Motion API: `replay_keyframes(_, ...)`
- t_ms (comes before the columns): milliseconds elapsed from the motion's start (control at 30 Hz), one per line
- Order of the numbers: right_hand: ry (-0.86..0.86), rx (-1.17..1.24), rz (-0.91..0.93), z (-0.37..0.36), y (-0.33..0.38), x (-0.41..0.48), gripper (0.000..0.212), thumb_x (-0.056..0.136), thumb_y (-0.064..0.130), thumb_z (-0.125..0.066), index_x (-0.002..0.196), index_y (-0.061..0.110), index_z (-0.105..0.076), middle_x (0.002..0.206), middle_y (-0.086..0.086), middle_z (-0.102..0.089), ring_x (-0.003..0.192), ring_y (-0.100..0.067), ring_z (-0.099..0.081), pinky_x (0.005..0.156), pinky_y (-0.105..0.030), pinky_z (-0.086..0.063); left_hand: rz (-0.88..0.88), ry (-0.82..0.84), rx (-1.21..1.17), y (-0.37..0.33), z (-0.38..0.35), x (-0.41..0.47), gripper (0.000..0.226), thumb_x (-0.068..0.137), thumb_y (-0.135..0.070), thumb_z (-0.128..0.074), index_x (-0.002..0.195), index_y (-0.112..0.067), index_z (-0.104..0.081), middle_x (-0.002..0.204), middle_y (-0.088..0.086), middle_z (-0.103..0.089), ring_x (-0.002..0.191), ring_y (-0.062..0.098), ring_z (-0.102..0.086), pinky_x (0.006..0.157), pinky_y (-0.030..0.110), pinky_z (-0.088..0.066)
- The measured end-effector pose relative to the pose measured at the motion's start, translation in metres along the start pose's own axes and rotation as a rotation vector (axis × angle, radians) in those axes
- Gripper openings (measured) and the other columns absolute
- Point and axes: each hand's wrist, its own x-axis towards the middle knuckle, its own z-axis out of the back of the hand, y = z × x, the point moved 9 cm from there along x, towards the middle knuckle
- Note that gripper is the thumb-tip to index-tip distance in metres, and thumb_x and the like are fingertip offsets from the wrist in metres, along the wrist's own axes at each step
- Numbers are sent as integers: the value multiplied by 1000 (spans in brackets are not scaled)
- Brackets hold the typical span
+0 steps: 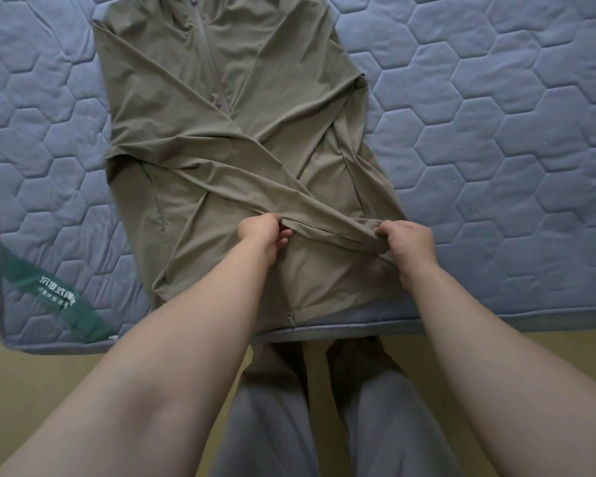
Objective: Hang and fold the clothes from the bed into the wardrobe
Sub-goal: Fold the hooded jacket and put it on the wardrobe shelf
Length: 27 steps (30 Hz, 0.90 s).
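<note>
An olive-green zip jacket (221, 108) lies flat on the blue quilted mattress (496, 149), collar at the far end and hem at the near edge. Its sleeves are folded across the front, one running diagonally down to the right. My left hand (264, 235) pinches that sleeve near the jacket's middle. My right hand (408, 241) grips the sleeve's cuff end near the jacket's right side. The zip pull (291, 318) shows at the hem.
The mattress's near edge (461, 327) runs across the view, with a green label strip (55, 297) on its left corner. Yellowish floor (31, 390) lies below it. My legs in grey trousers (375, 425) stand against the mattress edge.
</note>
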Motion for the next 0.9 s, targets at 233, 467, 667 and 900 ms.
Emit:
replay_keyframes(233,180,704,-288,-9,-13,-11,10,90,14,-55,85,14,-64,71,0,-66,67,-17,-61,62,-29,-45,-9,71,-129,15,-1,-6,19,108,-8,-38,112,-19,-53,98,3,-66,72,12,-64,56,20,-51)
replay_keyframes(467,-213,145,-103,25,-40,8,23,91,38,-70,90,17,-59,83,2,-62,80,-18,-57,75,-31,-44,-219,-142,36,-4,2,-7,20,99,-28,-58,88,-11,-58,67,5,-63,44,17,-59,43,24,-44)
replay_keyframes(667,-104,77,-14,15,-37,6,39,94,55,-60,90,17,-69,79,6,-64,73,-11,-56,69,-29,-45,-192,-88,169,-10,-17,-6,43,88,-46,-70,70,-7,-69,66,8,-73,57,24,-71,61,34,-61)
replay_keyframes(900,6,88,-22,1,-32,10,20,90,35,-73,98,16,-71,90,1,-68,75,-11,-56,74,-30,-46,-24,-67,182,-5,-27,-2,25,90,-29,-71,78,-7,-67,77,9,-73,54,21,-67,50,28,-53)
